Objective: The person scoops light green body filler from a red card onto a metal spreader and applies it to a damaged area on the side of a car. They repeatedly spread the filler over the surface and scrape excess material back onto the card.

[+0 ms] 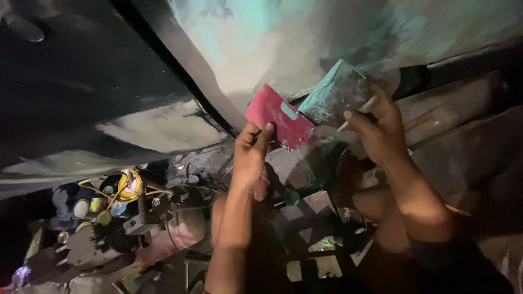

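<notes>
While the view looks down past both forearms, a pink plastic spreader (279,117) is pinched at its lower edge by the left hand (249,158), the thumb and fingers being closed together on it. A teal smear is seen on the spreader's face, and its upper corner is held against the grey, teal-streaked panel (261,49). Just to the right of that grip, a flat metal scraper (333,92) coated with teal filler is clamped by the right hand (381,130), the fingers being wrapped round its pale handle. The scraper's lower edge is set touching, or nearly touching, the spreader's right edge; which of the two cannot be told.

Below and well to the left of the left hand's grip, a cluster of small round tins (87,204) is seen on the cluttered ground. Their lids appear to be on, so the contents are not shown. A yellow-and-red round can (129,184) lies among them, tilted. Beneath the hands, patterned floor tiles (310,239) are partly lit, and the rest is lost in shadow.
</notes>
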